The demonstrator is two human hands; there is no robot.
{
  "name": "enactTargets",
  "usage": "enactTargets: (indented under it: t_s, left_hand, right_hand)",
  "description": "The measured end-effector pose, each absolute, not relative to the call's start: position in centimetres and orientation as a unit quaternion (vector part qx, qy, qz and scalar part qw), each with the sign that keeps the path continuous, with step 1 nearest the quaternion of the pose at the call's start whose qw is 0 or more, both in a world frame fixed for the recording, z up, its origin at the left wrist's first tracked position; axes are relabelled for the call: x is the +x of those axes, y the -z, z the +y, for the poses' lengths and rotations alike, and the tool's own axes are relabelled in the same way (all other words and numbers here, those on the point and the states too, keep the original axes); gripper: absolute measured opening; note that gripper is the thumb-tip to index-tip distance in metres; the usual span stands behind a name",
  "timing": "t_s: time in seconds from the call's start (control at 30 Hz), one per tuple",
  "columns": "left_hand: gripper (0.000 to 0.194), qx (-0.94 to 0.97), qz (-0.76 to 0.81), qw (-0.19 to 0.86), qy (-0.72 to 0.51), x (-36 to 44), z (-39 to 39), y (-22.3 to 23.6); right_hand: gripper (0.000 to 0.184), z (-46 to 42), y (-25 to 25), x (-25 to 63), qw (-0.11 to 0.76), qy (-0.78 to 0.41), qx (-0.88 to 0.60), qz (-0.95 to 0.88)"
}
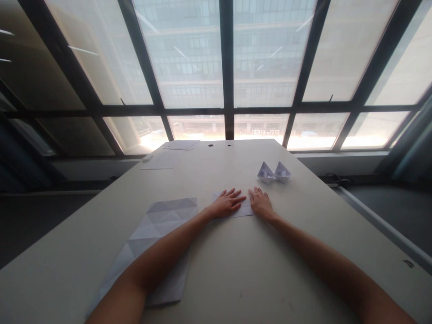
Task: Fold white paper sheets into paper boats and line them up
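Over a white table (229,270), we are stretching both bare arms forward, and a small folded white paper (246,210) is lying flat on the tabletop beneath our hands. We are taking that folded paper as the landmark for everything else.

Our left hand (227,204) is resting palm down across the left part of the folded paper, its fingers spreading a little and pointing toward the right hand. Our right hand (261,204) is lying palm down over the right end, its fingers pointing forward and sitting closer together. A narrow strip of the folded paper is showing between the two sets of fingertips, and its near edge is running straight below them. We are not gripping anything between the fingers; they are lying over the paper, and how firmly they are pressing we cannot tell.

Just beyond the folded paper and to its right, a two-peaked paper model (279,174) is standing. To the left of the folded paper and nearer us, a large creased sheet (159,223) is spreading out, our left arm crossing above it. Farther off, beyond the folded paper to the left, a pale flat sheet (158,162) and some more sheets (182,144) are lying. Straight past it, tall dark-framed windows (192,58) are letting in daylight.
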State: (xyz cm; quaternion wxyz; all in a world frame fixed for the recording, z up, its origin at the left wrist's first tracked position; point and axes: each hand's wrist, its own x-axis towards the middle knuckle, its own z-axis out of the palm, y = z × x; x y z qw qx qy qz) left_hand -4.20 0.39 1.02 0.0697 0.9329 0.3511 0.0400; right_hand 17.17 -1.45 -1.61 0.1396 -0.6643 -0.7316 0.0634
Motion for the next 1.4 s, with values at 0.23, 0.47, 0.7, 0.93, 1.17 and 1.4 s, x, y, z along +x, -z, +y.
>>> enactTargets:
  t_s: [0.23,0.47,0.7,0.93,1.17,1.4]
  left_hand:
    - [0.050,0.935,0.344,0.077,-0.030,-4.1,0.3,-1.1]
    - [0.052,0.952,0.287,0.098,-0.034,-3.9,-0.1,-1.5]
    - [0.056,0.945,0.311,0.089,-0.039,-3.6,-0.1,-1.3]
    - [0.058,0.909,0.410,0.050,-0.057,-3.6,0.5,-0.5]
    - [0.063,0.859,0.507,0.026,-0.062,-3.7,0.8,0.1]
    - [0.063,0.857,0.511,0.026,-0.065,-3.6,0.4,-0.2]
  right_hand:
    - [0.052,-1.3,2.0,17.3,0.145,-0.055,-0.666,-0.730]
    - [0.053,-1.8,1.5,17.1,0.147,-0.045,-0.651,-0.744]
    - [0.049,-1.9,1.1,17.0,0.137,-0.051,-0.657,-0.740]
    - [0.050,-1.9,1.1,17.0,0.145,-0.044,-0.656,-0.739]
    - [0.051,-1.9,1.1,17.0,0.143,-0.044,-0.659,-0.737]
    - [0.047,-2.2,0.6,16.8,0.152,-0.042,-0.576,-0.802]
